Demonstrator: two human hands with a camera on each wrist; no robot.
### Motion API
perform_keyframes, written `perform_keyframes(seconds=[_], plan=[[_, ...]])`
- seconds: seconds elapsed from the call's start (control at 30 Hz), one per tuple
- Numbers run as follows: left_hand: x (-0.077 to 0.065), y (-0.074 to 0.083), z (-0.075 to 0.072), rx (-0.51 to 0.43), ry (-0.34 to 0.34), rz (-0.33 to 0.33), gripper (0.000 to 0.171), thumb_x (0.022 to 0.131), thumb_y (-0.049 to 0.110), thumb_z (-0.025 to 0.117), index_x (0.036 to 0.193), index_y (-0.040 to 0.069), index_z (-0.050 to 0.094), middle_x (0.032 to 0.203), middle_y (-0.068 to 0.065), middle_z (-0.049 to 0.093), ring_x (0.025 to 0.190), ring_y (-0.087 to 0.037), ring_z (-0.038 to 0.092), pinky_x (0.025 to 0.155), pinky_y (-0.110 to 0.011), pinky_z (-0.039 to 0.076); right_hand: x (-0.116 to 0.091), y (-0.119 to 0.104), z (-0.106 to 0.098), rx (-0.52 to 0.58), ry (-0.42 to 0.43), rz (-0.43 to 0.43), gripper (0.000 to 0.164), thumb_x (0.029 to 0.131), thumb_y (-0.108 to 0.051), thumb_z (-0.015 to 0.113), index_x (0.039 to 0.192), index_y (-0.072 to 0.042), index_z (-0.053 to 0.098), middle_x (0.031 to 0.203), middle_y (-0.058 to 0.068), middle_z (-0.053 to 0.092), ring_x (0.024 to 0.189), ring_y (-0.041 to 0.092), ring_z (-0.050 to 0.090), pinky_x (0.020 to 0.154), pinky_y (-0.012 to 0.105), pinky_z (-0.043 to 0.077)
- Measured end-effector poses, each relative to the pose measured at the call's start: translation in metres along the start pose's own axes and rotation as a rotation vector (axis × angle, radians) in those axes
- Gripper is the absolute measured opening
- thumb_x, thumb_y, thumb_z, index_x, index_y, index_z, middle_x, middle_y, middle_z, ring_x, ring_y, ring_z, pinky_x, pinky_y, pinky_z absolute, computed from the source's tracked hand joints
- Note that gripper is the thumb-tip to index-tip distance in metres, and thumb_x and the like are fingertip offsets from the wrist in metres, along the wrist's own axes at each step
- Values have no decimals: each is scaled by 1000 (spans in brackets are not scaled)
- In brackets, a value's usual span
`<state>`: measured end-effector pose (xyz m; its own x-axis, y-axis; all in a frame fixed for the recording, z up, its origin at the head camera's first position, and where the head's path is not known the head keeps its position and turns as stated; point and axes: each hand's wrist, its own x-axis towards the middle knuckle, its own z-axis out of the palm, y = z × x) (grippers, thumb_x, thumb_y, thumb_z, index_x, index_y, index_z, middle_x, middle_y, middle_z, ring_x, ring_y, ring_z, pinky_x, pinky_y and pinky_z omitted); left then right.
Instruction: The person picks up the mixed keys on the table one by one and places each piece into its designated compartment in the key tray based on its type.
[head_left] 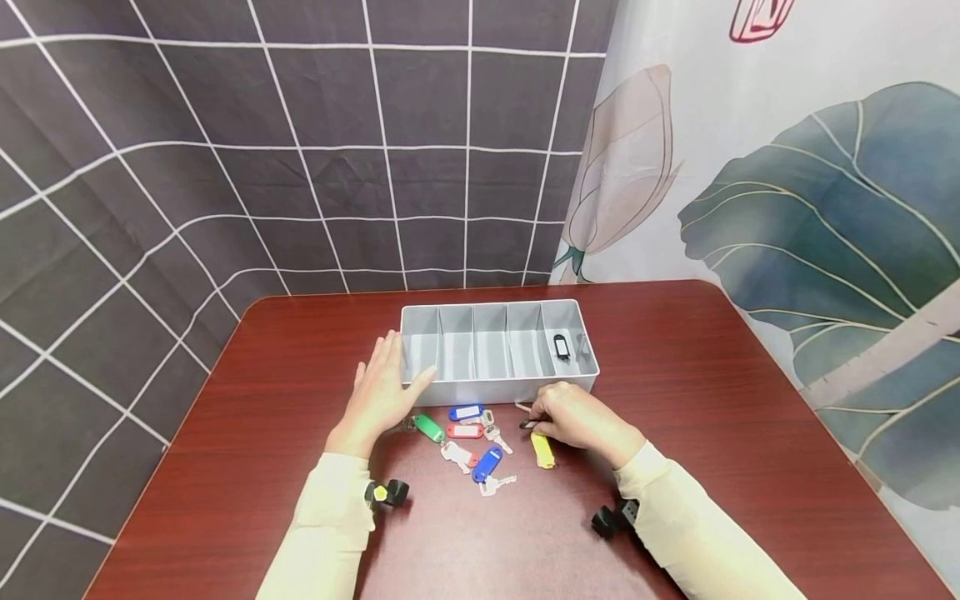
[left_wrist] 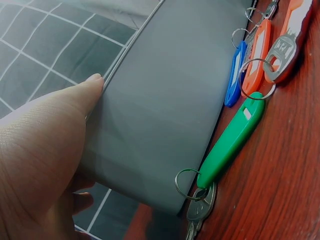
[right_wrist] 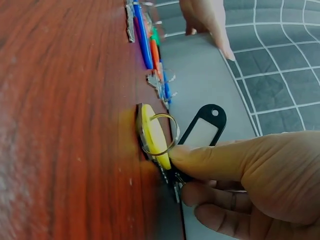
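One gray box (head_left: 480, 392), smooth and rectangular with five side-by-side compartments, stands on a red-brown wood-grain table (head_left: 330, 333). Eight key tags show in all. The rightmost compartment of the box holds one black tag (head_left: 562, 347). In front of the box's right end, the right hand (head_left: 577, 419) pinches a second black tag (right_wrist: 202, 127), flat with a pale label window and a round hole, between thumb and fingers. One yellow tag (head_left: 543, 451) with a thin metal ring lies just below that hand. Ahead of the box's left half lie two blue tags (head_left: 487, 464), two red tags (head_left: 465, 431) and one green tag (head_left: 429, 427), rounded oblongs, with silvery metal keys (head_left: 497, 439) among them. The left hand (head_left: 378, 396) rests spread at the box's left end, fingers straight, thumb on the front rim.
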<state>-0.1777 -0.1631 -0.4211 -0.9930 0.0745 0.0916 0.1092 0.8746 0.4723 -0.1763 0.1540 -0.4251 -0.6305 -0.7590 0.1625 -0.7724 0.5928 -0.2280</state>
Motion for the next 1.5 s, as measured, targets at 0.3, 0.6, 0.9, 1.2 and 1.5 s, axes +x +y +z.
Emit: perform_keyframes(seconds=[0.3,0.6,0.9,1.2,1.5], plan=[[-1,0,1,-9,-6,-4,100,86,73,42,153,4,15,159,-15,15,146,-31,9,110,-62,12,-2,-1,-10,-20,7,13,24,74,-15,80,61,-20,60,61,-12,49,56,5,43,54,24,39],[-1,0,1,-6,6,0,99,86,73,43,153,4,16,158,-15,16,146,-30,10,110,-62,13,-3,-1,-21,13,46,35,27,79,-19,78,62,-23,57,64,-15,49,60,6,46,57,23,40],[-1,0,1,-2,9,6,99,86,72,43,153,3,17,158,-15,16,146,-31,10,110,-62,13,-5,-2,-29,50,89,52,16,80,-19,76,71,-22,63,71,-16,56,65,5,52,60,23,45],[0,-1,1,3,9,8,99,87,71,45,152,2,17,158,-16,16,146,-32,11,109,-64,13,-6,1,-35,108,158,35,13,79,-16,77,74,-21,67,72,-15,57,66,3,52,59,21,45],[0,0,1,5,10,4,100,86,73,42,153,4,16,158,-15,16,146,-32,11,110,-63,13,-6,1,-41,127,256,43,33,80,-16,76,63,-23,49,59,-16,42,57,2,42,50,20,37]])
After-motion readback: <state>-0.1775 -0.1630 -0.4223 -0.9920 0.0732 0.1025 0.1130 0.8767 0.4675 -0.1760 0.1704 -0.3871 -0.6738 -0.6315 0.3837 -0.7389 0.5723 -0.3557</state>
